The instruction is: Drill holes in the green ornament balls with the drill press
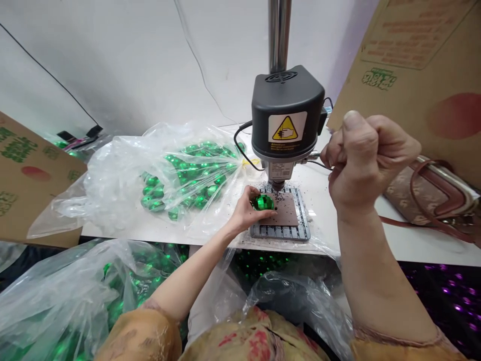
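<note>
My left hand (248, 210) is closed around a shiny green faceted ball (264, 202), holding it low over the brown board (288, 215) on the drill press base (280, 232). The black drill press head (287, 110), with a yellow warning sticker, stands above, its chuck (278, 184) just behind and to the right of the ball. My right hand (366, 155) makes a fist at the right side of the head, where a metal lever (312, 156) runs into it. Most of the lever's grip is hidden by the fingers.
A clear plastic bag of green balls (199, 170) lies on the white table left of the press. Cardboard boxes (421, 65) stand on both sides. A patterned handbag (421, 190) sits at right. More green balls fill a bag (124, 291) below the table edge. Dark shavings litter the base.
</note>
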Motion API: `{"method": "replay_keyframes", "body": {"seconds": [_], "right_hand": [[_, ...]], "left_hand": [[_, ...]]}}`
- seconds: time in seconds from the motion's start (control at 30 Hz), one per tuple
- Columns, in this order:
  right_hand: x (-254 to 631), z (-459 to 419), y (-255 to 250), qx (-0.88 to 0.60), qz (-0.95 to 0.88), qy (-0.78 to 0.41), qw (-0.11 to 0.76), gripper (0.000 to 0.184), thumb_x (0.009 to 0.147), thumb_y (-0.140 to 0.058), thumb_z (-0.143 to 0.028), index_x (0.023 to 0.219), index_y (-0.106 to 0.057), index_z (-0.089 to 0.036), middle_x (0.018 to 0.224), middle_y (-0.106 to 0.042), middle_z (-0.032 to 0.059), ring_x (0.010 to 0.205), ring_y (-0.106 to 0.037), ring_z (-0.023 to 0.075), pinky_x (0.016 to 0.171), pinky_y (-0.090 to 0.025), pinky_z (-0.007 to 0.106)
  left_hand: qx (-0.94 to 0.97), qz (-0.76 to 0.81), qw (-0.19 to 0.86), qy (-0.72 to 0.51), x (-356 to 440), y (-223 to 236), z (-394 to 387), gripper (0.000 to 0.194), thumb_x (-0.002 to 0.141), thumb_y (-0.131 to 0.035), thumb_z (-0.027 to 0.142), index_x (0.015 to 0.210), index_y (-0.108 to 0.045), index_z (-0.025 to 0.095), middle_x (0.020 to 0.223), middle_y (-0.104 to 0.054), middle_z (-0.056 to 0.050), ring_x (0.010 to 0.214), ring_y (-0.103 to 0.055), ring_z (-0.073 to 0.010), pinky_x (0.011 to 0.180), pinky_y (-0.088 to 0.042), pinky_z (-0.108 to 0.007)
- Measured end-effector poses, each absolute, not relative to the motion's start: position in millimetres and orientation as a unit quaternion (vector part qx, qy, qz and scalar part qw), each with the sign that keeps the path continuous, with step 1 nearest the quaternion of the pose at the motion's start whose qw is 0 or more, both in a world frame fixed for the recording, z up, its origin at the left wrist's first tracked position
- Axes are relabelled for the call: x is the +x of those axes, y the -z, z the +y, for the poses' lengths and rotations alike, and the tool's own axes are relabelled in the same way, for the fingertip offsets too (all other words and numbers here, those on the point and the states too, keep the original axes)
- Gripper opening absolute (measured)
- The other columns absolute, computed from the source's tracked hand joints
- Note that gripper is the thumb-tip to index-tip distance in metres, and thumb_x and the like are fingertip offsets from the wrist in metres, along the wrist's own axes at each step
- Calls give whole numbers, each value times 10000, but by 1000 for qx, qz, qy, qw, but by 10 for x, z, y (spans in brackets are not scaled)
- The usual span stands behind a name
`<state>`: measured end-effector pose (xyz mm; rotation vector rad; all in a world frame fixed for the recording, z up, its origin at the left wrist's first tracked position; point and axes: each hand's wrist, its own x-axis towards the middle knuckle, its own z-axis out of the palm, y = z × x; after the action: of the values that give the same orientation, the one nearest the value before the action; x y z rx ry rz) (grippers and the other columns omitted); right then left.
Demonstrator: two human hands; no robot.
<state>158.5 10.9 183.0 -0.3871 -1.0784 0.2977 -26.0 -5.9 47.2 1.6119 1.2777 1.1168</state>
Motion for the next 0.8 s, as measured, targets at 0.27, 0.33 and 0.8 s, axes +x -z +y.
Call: {"method": "replay_keyframes", "body": {"seconds": [0.27, 0.33, 0.8], "right_hand": [[1564, 55, -1839, -183, -523, -140, 821, 455, 860, -581, -195, 513, -289, -152, 436, -276, -71, 392, -344, 11, 434, -236, 226], [1566, 58, -1836, -183, -524, -141, 820, 455, 869, -565, -191, 523, -273, -152, 442, -270, -71, 394, -346, 9, 435, -240, 223], [1596, 101, -1818, -192, -526, -136, 817, 492, 850, -628, -309, 518, -284, -195, 425, -234, -71, 368, -320, 55, 397, -246, 284]], "left_hand": [[508, 481, 481, -528, -197, -382, 107, 512, 748, -751, 534, 1089, -578, 193, 899, -639, -20, 819, -600, -133, 766, -456, -279], [473, 479, 497, -548, -180, -334, 128, 555, 676, -813, 543, 1017, -564, 182, 860, -657, -15, 805, -616, -136, 754, -466, -278], [576, 471, 442, -502, -109, -114, 117, 511, 642, -877, 423, 959, -555, 185, 942, -670, -37, 889, -648, -176, 808, -494, -315]]}}
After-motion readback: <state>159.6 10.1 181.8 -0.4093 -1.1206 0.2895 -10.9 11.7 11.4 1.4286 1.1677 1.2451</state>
